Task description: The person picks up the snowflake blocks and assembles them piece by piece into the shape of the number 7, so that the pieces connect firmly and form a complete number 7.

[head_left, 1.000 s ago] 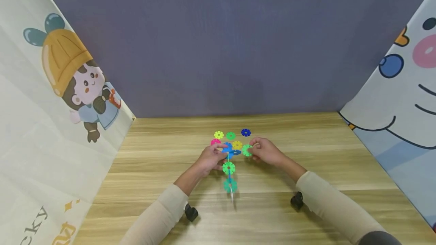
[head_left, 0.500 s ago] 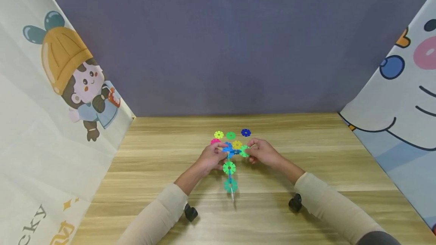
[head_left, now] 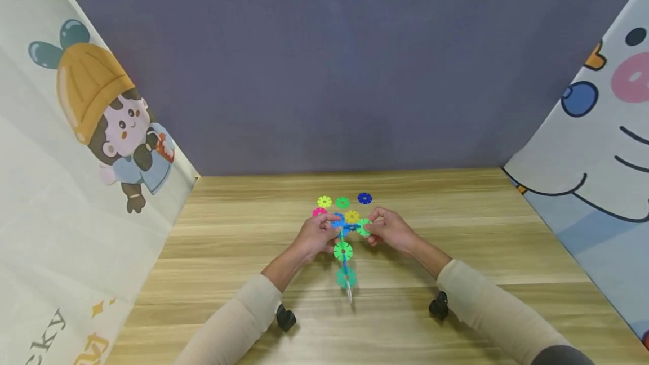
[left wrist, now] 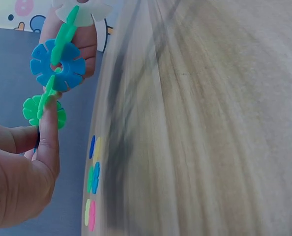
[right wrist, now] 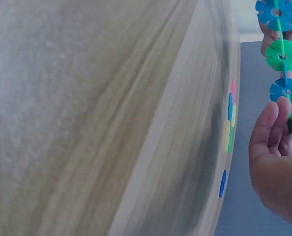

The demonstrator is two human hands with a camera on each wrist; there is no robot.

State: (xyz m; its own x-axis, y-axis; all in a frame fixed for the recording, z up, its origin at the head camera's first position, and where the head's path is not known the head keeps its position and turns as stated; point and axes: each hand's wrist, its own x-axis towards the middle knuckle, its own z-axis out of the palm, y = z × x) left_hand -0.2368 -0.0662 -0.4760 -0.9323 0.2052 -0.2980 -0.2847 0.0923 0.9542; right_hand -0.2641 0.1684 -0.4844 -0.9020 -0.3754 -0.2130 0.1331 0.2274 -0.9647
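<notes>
My left hand (head_left: 314, 236) grips a chain of slotted plastic snowflake discs (head_left: 343, 250) between thumb and fingers. Green and blue discs alternate along it, set crosswise into each other, and a white disc (left wrist: 84, 11) ends the near side. My right hand (head_left: 394, 231) pinches a green snowflake disc (head_left: 363, 227) at the chain's right end. In the right wrist view, that disc's edge meets a blue disc (right wrist: 286, 92) of the chain, right at the fingertips. Fingers cover part of this joint.
Loose discs lie flat on the wooden table (head_left: 228, 269) beyond the hands: yellow-green (head_left: 324, 201), green (head_left: 342, 203), dark blue (head_left: 364, 198), yellow (head_left: 352, 217), pink (head_left: 319, 212) and a blue one (head_left: 338, 219). A grey panel (head_left: 324, 72) stands behind; printed cloths flank both sides.
My right hand has moved left with the green disc, bringing it up against the chain's end. My left hand stays nearly in place, still gripping the chain.
</notes>
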